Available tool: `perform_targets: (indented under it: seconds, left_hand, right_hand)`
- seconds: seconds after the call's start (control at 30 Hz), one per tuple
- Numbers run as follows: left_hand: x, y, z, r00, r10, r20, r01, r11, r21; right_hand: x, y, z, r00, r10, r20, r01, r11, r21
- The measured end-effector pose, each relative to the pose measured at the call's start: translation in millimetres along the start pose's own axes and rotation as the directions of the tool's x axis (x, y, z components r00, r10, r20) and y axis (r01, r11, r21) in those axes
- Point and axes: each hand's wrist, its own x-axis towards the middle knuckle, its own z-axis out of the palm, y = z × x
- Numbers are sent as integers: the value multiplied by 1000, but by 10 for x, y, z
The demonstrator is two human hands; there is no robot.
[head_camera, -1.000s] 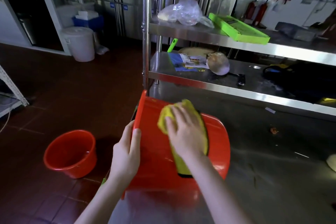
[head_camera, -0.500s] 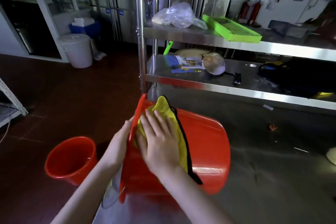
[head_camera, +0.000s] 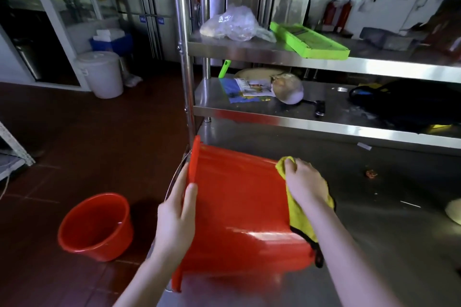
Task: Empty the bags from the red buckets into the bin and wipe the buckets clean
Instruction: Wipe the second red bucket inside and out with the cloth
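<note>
Red plastic fills the middle of your view. The red bucket (head_camera: 239, 207) lies on its side on the steel table (head_camera: 399, 232). Its open mouth points to your left and its bottom points to your right.

Your left hand (head_camera: 175, 217) holds the rim. Your thumb is on the outside wall and your other fingers are on the far side of the edge, so the rim sits pinched between them.

Your right hand (head_camera: 305, 185) is at the bottom end of the bucket. Its fingers are curled on the yellow cloth (head_camera: 298, 217) and push it against the bucket. The cloth has a black edge and hangs down over that end.

A second red bucket (head_camera: 96, 225) stands mouth up on the brown floor (head_camera: 74, 132) to your left, well apart from the table. Far back by the wall stands a white tub (head_camera: 102, 75) with a lid on it.

On the shelf (head_camera: 249, 51) above the table lie a clear plastic bag (head_camera: 232, 23) and a green tray (head_camera: 309, 40), just beside each other.
</note>
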Motion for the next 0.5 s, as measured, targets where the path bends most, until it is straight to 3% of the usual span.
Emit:
perform_targets:
  seconds: [0.1, 0.2, 0.27, 0.33, 0.4, 0.5]
  left_hand:
    - [-43, -72, 17, 1000, -6, 2, 6, 1000, -19]
    - [72, -27, 11, 1000, 15, -3, -15, 1000, 15]
    - [84, -26, 5, 999, 38, -12, -38, 999, 32]
    - [35, -84, -1, 999, 39, -16, -38, 998, 51]
    - [-66, -148, -13, 1000, 8, -29, -6, 998, 59]
    - [-278, -177, -49, 1000, 9, -28, -8, 999, 40]
  right_hand:
    - [-185, -415, 186, 958, -277, -70, 275, 961, -44]
    - [-666, -960, 444, 774, -625, -105, 629, 778, 7]
    - [-884, -1086, 496, 696, -712, -90, 716, 698, 19]
    - [-866, -954, 449, 667, -741, -73, 744, 667, 27]
    - [-695, -670, 367, 708, -701, -81, 704, 711, 1]
    - [-253, -122, 180, 910, -414, -29, 413, 910, -44]
